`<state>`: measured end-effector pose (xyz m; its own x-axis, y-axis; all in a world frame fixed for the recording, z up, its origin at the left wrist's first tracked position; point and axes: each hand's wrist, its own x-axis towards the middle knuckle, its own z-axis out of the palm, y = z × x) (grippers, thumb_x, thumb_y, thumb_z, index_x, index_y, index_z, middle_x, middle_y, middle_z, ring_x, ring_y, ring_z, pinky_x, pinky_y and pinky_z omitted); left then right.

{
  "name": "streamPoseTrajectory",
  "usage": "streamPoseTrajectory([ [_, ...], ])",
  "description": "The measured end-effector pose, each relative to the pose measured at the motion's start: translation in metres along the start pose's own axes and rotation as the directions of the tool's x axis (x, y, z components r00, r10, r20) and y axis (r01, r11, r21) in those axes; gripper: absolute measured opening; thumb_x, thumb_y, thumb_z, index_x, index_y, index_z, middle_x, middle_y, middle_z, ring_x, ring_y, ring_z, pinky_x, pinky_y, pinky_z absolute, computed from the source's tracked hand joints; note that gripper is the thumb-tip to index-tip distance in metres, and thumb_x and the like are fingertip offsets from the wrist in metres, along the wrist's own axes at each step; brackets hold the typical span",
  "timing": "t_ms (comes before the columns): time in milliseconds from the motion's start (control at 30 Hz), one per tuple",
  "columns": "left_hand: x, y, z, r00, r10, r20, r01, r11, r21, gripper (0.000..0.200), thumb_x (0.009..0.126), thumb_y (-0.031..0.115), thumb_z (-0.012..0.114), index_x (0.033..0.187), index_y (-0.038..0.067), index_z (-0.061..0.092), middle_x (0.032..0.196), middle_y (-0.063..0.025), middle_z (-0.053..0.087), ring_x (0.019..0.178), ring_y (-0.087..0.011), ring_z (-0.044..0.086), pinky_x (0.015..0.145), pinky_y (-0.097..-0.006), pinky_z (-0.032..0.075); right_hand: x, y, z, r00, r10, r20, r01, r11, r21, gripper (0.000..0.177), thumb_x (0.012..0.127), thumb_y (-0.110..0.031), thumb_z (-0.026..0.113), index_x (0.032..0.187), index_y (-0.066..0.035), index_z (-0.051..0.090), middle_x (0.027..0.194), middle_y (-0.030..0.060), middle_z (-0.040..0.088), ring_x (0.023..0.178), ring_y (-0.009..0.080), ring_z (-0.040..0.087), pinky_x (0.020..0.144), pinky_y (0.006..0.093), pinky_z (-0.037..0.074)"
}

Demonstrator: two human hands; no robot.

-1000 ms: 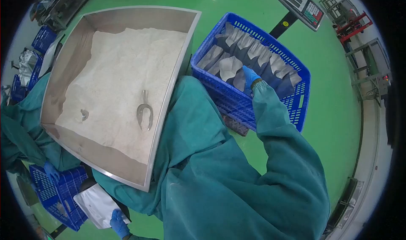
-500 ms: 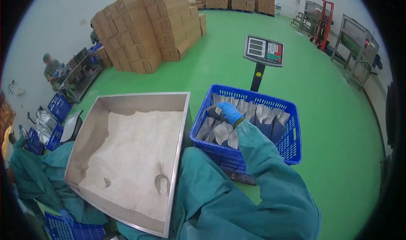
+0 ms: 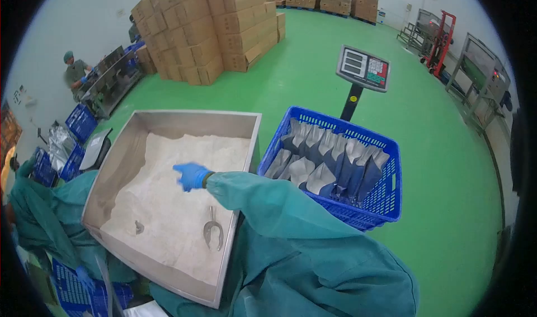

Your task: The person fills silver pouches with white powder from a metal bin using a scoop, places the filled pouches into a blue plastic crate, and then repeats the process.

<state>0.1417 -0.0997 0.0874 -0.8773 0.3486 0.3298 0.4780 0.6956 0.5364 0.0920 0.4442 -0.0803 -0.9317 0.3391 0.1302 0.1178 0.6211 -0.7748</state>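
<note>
My right hand (image 3: 192,176), in a blue glove, hovers over the pale powder (image 3: 168,222) in a steel tray (image 3: 254,143). Its fingers are somewhat apart, slightly blurred, and nothing shows in them. Below it, a metal scoop (image 3: 212,230) lies on the powder near the tray's right wall. To the right, a blue plastic crate (image 3: 391,177) holds several upright silver and dark-blue pouches (image 3: 321,177). My left hand is out of sight. A silver bag (image 3: 146,310) shows partly at the bottom edge.
A scale display (image 3: 363,68) stands on a post behind the crate. At left, a co-worker's gloved hand (image 3: 85,278) is by another blue crate (image 3: 70,297). Cartons (image 3: 190,37) are stacked behind. Another person (image 3: 75,74) works at a bench. A red lifter (image 3: 442,43) stands far right.
My right hand has left the pouches in the crate and swung left over the powder tray. A silver bag now shows at the bottom edge. The view has shifted slightly.
</note>
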Motion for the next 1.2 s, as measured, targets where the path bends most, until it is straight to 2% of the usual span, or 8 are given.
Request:
streamPoseTrajectory([
  [100, 0.047, 0.011, 0.05, 0.999, -0.016, -0.049, 0.015, 1.0, -0.009, 0.033, 0.078, 0.032, 0.052, 0.099, 0.006, 0.056, 0.097, -0.0132, 0.058, 0.08, -0.0228, 0.055, 0.073, -0.0388, 0.044, 0.013, 0.007, 0.067, 0.95, -0.289, -0.113, 0.213, 0.871, -0.442, 0.03, 0.069, -0.033, 0.057, 0.083, -0.008, 0.064, 0.097, 0.0158, 0.06, 0.087, 0.0316, 0.058, 0.074, 0.0445, 0.046],
  [233, 0.108, 0.025, 0.114, 0.967, 0.222, -0.126, -0.158, 0.909, 0.385, 0.022, 0.075, 0.024, 0.059, 0.095, 0.015, 0.063, 0.079, -0.0113, 0.057, 0.061, -0.0246, 0.056, 0.056, -0.0368, 0.043, 0.058, 0.031, 0.066, 0.936, -0.138, 0.323, 0.324, 0.696, -0.641, 0.034, 0.077, -0.033, 0.049, 0.073, -0.002, 0.063, 0.074, 0.0183, 0.061, 0.068, 0.0325, 0.058, 0.063, 0.0415, 0.046],
  [667, 0.239, -0.067, 0.313, 0.999, -0.011, -0.043, 0.022, 0.967, 0.252, 0.016, 0.079, 0.026, 0.059, 0.087, 0.015, 0.066, 0.071, -0.0117, 0.061, 0.062, -0.0286, 0.059, 0.056, -0.0357, 0.045, 0.028, 0.204, 0.247, 0.462, 0.341, 0.819, 0.483, 0.678, -0.555, 0.044, 0.072, -0.045, 0.056, 0.103, -0.014, 0.056, 0.082, 0.0166, 0.06, 0.078, 0.0341, 0.059, 0.071, 0.0438, 0.045],
  [733, 0.239, -0.075, 0.314, 0.998, -0.056, -0.009, 0.057, 0.974, 0.218, 0.016, 0.079, 0.02, 0.059, 0.093, 0.014, 0.066, 0.068, -0.0137, 0.06, 0.058, -0.0265, 0.059, 0.054, -0.0341, 0.045, 0.073, 0.2, 0.196, 0.59, 0.304, 0.748, 0.535, 0.548, -0.643, 0.042, 0.076, -0.044, 0.052, 0.103, -0.012, 0.056, 0.08, 0.0124, 0.062, 0.072, 0.0311, 0.06, 0.068, 0.0396, 0.047],
  [833, 0.239, -0.081, 0.318, 0.996, -0.08, -0.042, 0.086, 0.98, 0.178, 0.019, 0.079, 0.019, 0.059, 0.096, 0.014, 0.065, 0.067, -0.0141, 0.06, 0.056, -0.0251, 0.058, 0.054, -0.0333, 0.044, 0.175, 0.244, 0.092, 0.917, 0.186, 0.354, 0.122, 0.714, -0.69, 0.035, 0.087, -0.038, 0.038, 0.103, -0.012, 0.056, 0.089, 0.0103, 0.063, 0.076, 0.0312, 0.06, 0.069, 0.0377, 0.046],
  [933, 0.237, -0.081, 0.319, 0.994, -0.106, -0.035, 0.11, 0.987, 0.114, 0.023, 0.077, 0.012, 0.059, 0.099, 0.014, 0.064, 0.065, -0.014, 0.059, 0.053, -0.0236, 0.057, 0.053, -0.0324, 0.043, 0.249, 0.215, 0.069, 0.992, 0.111, -0.066, -0.108, 0.428, -0.897, 0.041, 0.087, -0.036, 0.033, 0.11, -0.006, 0.049, 0.099, 0.0174, 0.059, 0.085, 0.0355, 0.058, 0.078, 0.0424, 0.044],
  [1100, 0.24, -0.089, 0.324, 0.991, -0.131, 0.006, 0.13, 0.987, 0.09, 0.027, 0.075, 0.008, 0.06, 0.101, 0.015, 0.064, 0.065, -0.0148, 0.058, 0.053, -0.0232, 0.056, 0.052, -0.0325, 0.043, 0.251, 0.277, 0.209, 0.977, 0.192, 0.095, -0.037, 0.587, -0.809, 0.045, 0.086, -0.044, 0.032, 0.108, -0.011, 0.053, 0.087, 0.0137, 0.062, 0.075, 0.0352, 0.059, 0.07, 0.044, 0.045],
  [1200, 0.241, -0.092, 0.326, 0.993, -0.117, 0.022, 0.112, 0.983, 0.148, 0.027, 0.076, 0.009, 0.06, 0.101, 0.016, 0.064, 0.067, -0.0151, 0.058, 0.054, -0.0237, 0.056, 0.052, -0.0324, 0.042, 0.163, 0.249, 0.273, 0.794, 0.177, 0.581, 0.31, 0.705, -0.638, 0.032, 0.079, -0.029, 0.047, 0.104, -0.01, 0.054, 0.083, 0.0158, 0.062, 0.075, 0.033, 0.06, 0.064, 0.0412, 0.047],
])
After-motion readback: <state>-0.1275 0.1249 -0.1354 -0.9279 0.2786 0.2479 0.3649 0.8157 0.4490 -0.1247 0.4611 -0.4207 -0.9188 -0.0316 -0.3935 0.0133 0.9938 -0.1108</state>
